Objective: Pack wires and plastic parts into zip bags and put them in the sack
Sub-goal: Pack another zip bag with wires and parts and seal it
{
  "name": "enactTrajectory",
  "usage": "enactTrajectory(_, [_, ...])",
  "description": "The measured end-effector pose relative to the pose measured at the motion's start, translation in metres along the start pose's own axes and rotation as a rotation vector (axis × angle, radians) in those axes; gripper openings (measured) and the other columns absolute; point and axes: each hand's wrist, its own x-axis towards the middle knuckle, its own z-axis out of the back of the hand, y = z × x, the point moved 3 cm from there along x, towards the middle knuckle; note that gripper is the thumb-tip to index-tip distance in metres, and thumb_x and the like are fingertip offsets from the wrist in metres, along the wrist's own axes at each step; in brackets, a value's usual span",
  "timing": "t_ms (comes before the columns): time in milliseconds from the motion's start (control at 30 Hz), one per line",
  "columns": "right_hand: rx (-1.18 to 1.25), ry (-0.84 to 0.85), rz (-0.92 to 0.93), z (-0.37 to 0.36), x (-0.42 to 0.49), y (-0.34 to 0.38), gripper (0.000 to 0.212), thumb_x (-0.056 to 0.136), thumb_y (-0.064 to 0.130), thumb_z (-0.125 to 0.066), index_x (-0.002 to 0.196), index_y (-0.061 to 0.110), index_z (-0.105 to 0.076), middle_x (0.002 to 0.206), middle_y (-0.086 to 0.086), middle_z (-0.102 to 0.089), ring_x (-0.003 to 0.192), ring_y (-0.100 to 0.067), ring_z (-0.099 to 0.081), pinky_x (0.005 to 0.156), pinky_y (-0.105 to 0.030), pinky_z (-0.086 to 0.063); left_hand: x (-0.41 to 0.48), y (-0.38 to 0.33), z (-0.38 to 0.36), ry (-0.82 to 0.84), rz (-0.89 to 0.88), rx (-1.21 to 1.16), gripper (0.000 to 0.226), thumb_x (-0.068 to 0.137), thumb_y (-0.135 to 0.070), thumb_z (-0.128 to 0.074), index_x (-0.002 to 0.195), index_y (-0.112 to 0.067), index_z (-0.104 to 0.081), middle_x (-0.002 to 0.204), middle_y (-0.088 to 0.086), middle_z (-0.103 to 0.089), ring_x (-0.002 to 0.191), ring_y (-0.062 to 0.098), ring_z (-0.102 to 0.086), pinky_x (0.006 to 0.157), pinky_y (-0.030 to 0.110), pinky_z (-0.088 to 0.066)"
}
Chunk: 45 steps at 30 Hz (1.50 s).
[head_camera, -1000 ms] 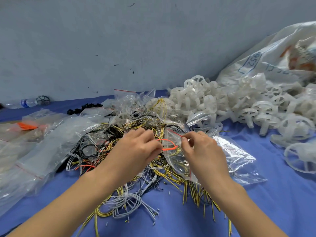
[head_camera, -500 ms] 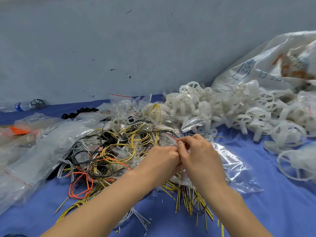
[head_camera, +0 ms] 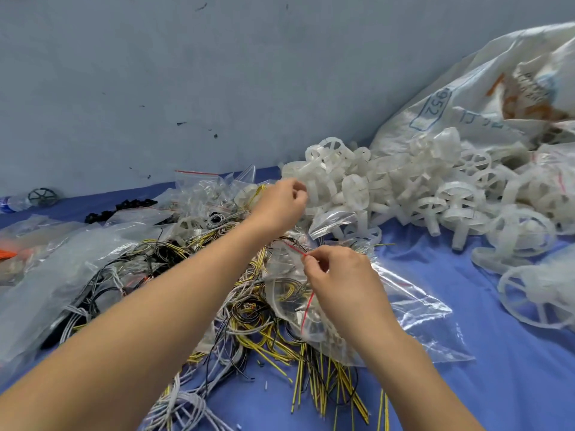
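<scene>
Over the wires (head_camera: 249,321) in the middle of the blue sheet (head_camera: 513,368), the left hand (head_camera: 280,203) curls its fingers at the pile of plastic parts (head_camera: 357,188); whether it grips one cannot be told, and it should lift just one free. The right hand (head_camera: 342,281) pinches the zip bag (head_camera: 404,306) by its red-striped mouth and should hold it wide. Bare sheet runs along the near right edge, with the sack (head_camera: 466,98) at the far right corner.

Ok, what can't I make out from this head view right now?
All head view:
1. Whether the left hand grips one of the plastic parts; its back hides the palm.
2. The zip bag contents; the right hand and glare cover them.
3. How full the sack is; the right edge cuts it off.
</scene>
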Motion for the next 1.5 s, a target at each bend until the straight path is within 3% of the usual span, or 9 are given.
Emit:
enactTrajectory(267, [0.081,0.047,-0.009,0.01,0.0,-0.015,0.025,0.094,0.037,-0.049,0.1,0.028,-0.071,0.09,0.01,-0.071,0.083,-0.013,-0.064,0.074,-0.035,-0.054,0.075,-0.003,-0.054,0.078,0.214,0.337,0.023,0.098,-0.021,-0.046,0.115,-0.009,-0.056,0.116,0.015,-0.059,0.099,0.034,-0.059,0.078,0.04,-0.05])
enactTrajectory(433, [0.101,0.048,-0.02,0.015,0.0,-0.017,0.025,0.093,0.034,-0.048,0.099,0.026,-0.071,0.092,0.006,-0.071,0.085,-0.018,-0.063,0.075,-0.036,-0.053,0.074,-0.003,-0.032,0.122,0.096,0.394,0.025,0.099,-0.029,-0.052,0.1,-0.005,-0.06,0.101,0.012,-0.063,0.089,0.029,-0.059,0.076,0.035,-0.047])
enactTrajectory(533, [0.102,0.023,-0.028,0.015,-0.003,-0.012,0.025,0.093,0.035,-0.048,0.098,0.025,-0.071,0.091,0.006,-0.07,0.085,-0.02,-0.063,0.075,-0.037,-0.053,0.058,-0.002,0.004,0.122,0.214,0.133,0.03,0.101,-0.033,-0.051,0.096,-0.005,-0.059,0.086,0.01,-0.06,0.07,0.024,-0.058,0.061,0.029,-0.05])
enactTrajectory(633, [0.107,-0.02,-0.046,0.017,-0.008,-0.008,0.024,0.094,0.036,-0.048,0.096,0.026,-0.07,0.086,0.007,-0.069,0.082,-0.018,-0.063,0.073,-0.037,-0.053,0.022,-0.005,0.042,0.082,0.336,-0.378,0.03,0.101,-0.03,-0.051,0.107,-0.002,-0.058,0.09,0.008,-0.059,0.064,0.013,-0.058,0.049,0.018,-0.052])
enactTrajectory(767, [0.125,-0.086,-0.055,0.019,-0.015,-0.003,0.022,0.094,0.037,-0.05,0.097,0.028,-0.07,0.088,0.009,-0.069,0.083,-0.015,-0.062,0.07,-0.032,-0.05,-0.078,0.01,0.078,0.121,0.388,-0.953,0.032,0.091,-0.026,-0.064,0.104,0.003,-0.064,0.082,0.008,-0.069,0.062,0.01,-0.064,0.055,0.019,-0.056])
enactTrajectory(900, [0.153,-0.142,-0.027,0.017,-0.022,0.01,0.015,0.091,0.038,-0.056,0.087,0.03,-0.067,0.081,0.013,-0.065,0.073,-0.003,-0.058,0.058,-0.021,-0.04,-0.174,0.035,0.064,0.292,0.548,-1.232,0.033,0.077,-0.014,-0.075,0.106,0.001,-0.07,0.084,0.013,-0.071,0.064,0.016,-0.067,0.054,0.021,-0.056])
enactTrajectory(1033, [0.121,-0.165,0.048,0.01,-0.032,0.029,0.018,0.091,0.042,-0.057,0.09,0.028,-0.069,0.09,0.013,-0.064,0.082,-0.007,-0.059,0.07,-0.03,-0.046,-0.193,0.04,0.037,0.157,0.569,-1.135,0.036,0.077,-0.011,-0.072,0.11,-0.001,-0.065,0.09,0.018,-0.073,0.076,0.021,-0.072,0.063,0.022,-0.058])
enactTrajectory(1233, [-0.05,-0.145,0.151,0.005,-0.043,0.045,0.022,0.094,0.046,-0.05,0.093,0.029,-0.065,0.097,0.011,-0.057,0.084,-0.016,-0.061,0.072,-0.038,-0.05,-0.172,0.019,0.037,0.053,0.216,-0.618,0.012,0.093,-0.024,-0.064,0.098,-0.014,-0.07,0.078,0.007,-0.074,0.064,0.018,-0.07,0.057,0.024,-0.054])
enactTrajectory(1500, [-0.104,-0.124,0.217,0.004,-0.052,0.053,0.024,0.096,0.048,-0.045,0.1,0.031,-0.061,0.1,0.009,-0.053,0.086,-0.019,-0.06,0.07,-0.034,-0.043,-0.15,-0.008,0.0,0.414,0.554,-1.188,0.017,0.097,-0.002,-0.042,0.091,-0.002,-0.058,0.08,0.015,-0.061,0.071,0.018,-0.06,0.053,0.022,-0.05])
